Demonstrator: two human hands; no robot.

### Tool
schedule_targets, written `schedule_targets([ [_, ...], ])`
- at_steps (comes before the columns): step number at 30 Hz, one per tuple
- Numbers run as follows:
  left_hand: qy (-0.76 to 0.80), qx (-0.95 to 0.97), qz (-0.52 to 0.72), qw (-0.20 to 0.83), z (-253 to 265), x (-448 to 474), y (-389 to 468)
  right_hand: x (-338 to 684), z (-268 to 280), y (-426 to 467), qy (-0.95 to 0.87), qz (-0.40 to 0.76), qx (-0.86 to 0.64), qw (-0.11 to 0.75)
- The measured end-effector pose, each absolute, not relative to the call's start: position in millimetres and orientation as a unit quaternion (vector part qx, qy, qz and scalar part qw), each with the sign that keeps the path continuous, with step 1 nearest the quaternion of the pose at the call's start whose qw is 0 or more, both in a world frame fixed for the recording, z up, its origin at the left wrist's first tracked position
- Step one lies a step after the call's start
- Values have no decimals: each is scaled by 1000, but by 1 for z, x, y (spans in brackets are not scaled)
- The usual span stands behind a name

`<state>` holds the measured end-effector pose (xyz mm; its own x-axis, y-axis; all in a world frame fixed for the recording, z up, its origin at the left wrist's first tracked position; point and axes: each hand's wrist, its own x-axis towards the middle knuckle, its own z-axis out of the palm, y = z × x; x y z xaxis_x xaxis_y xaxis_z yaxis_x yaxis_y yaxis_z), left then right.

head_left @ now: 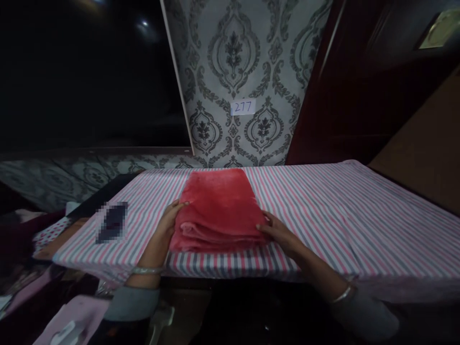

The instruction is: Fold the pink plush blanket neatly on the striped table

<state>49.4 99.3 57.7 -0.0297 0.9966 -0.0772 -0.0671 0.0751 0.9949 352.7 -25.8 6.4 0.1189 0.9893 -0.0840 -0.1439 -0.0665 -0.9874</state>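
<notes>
A red plush blanket [219, 206], folded into a thick rectangle, lies on the striped tablecloth close to the table's front edge. Its rolled and layered folds face me. My left hand [170, 218] grips its left side, fingertips on the upper surface. On the opposite side, my right hand [280, 231] holds the right edge, with a finger or thumb lying over the top. Parts of the fingers of both hands are hidden against the fabric.
The striped tablecloth [312, 206] covers the table. A dark pixelated rectangle [112, 223] lies at left. Behind stand a large black screen [89, 76] and a patterned wall with a paper marked 277 [243, 107]. A brown panel [424, 143] borders the right; pink items [77, 318] sit lower left.
</notes>
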Motion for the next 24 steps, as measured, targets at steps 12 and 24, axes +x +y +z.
schedule_targets([
  [12,382,496,272,731,-7,74,-5,459,1,-16,-229,403,-594,658],
  [24,460,281,531,654,19,101,48,442,-17,-29,-198,507,-478,690],
])
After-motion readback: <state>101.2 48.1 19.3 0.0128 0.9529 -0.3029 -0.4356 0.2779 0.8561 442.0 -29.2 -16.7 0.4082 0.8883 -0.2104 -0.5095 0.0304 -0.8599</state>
